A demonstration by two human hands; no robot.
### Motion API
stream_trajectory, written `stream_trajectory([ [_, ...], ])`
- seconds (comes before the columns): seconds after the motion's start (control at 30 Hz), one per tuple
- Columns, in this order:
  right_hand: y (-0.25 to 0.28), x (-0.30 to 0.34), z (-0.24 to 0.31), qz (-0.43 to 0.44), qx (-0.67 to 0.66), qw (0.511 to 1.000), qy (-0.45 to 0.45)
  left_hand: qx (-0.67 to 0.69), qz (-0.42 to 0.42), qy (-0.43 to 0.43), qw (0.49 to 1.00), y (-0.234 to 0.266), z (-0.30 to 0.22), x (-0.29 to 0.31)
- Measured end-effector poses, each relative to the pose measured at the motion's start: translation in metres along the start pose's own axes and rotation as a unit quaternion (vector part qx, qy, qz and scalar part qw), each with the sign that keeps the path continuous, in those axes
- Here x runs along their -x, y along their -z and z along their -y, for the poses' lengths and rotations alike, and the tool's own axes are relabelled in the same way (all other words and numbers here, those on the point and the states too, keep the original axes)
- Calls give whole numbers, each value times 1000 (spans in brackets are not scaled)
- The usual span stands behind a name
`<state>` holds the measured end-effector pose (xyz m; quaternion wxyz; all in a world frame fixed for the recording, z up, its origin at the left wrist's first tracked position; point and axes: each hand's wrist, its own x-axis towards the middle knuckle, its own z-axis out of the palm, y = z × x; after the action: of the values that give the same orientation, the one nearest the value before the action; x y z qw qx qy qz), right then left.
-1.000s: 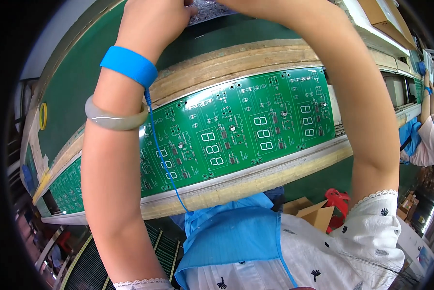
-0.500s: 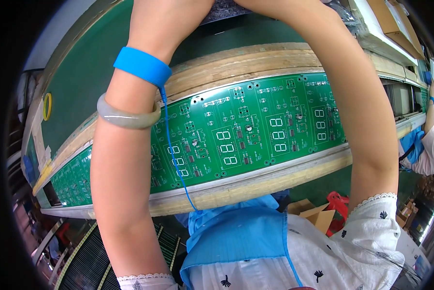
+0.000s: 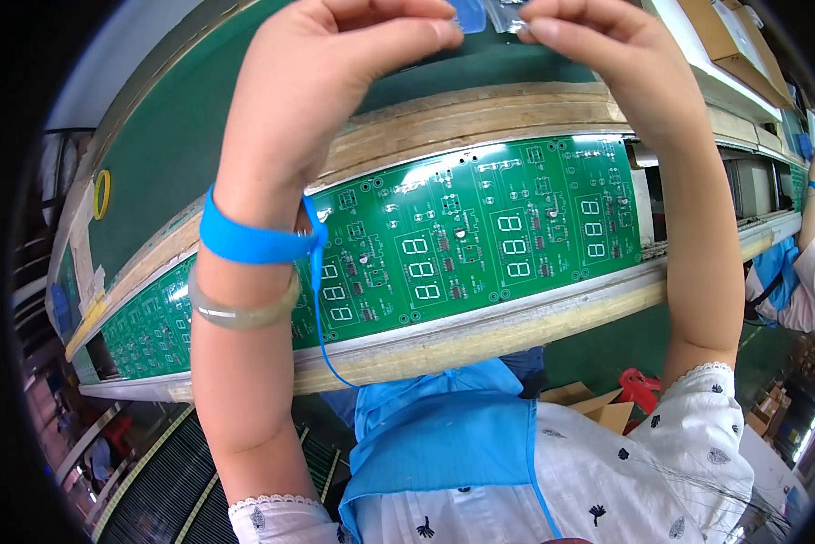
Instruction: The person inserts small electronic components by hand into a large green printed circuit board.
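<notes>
My left hand (image 3: 321, 77) is raised at the top of the view beyond the boards, thumb and fingertips drawn together. Beside its fingertips shows a translucent blue piece (image 3: 469, 15), cut off by the upper edge. Facing it, my right hand (image 3: 620, 54) pinches thumb against finger next to a clear, shiny piece (image 3: 503, 15). What either pinch holds is too small to make out. Below the hands lies a row of green circuit boards (image 3: 480, 240) with white printed digit outlines and small mounted parts. A blue wrist strap (image 3: 253, 238) with a cord circles my left wrist, above a pale bangle (image 3: 244, 313).
Wooden rails (image 3: 480, 104) and a pale front rail (image 3: 480, 322) border the boards. A yellow tape ring (image 3: 102, 194) lies on the green surface at left. An open cardboard box (image 3: 729, 45) stands at top right. Another person's arm (image 3: 811, 204) shows at far right.
Both hands have come back toward me and into view, fingertips close together. The blue and clear pieces now show between them. The boards appear slightly farther left.
</notes>
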<state>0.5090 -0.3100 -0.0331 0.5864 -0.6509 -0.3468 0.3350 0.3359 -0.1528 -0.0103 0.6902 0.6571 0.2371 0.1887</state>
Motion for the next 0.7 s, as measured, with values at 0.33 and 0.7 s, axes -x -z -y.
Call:
stream_trajectory([
  [0.33, 40, 39, -20, 38, 94, 994, 36, -66, 143, -47, 986, -17, 35, 19],
  [0.7, 48, 55, -40, 5, 115, 992, 55, 62, 146, 47, 986, -31, 51, 21],
])
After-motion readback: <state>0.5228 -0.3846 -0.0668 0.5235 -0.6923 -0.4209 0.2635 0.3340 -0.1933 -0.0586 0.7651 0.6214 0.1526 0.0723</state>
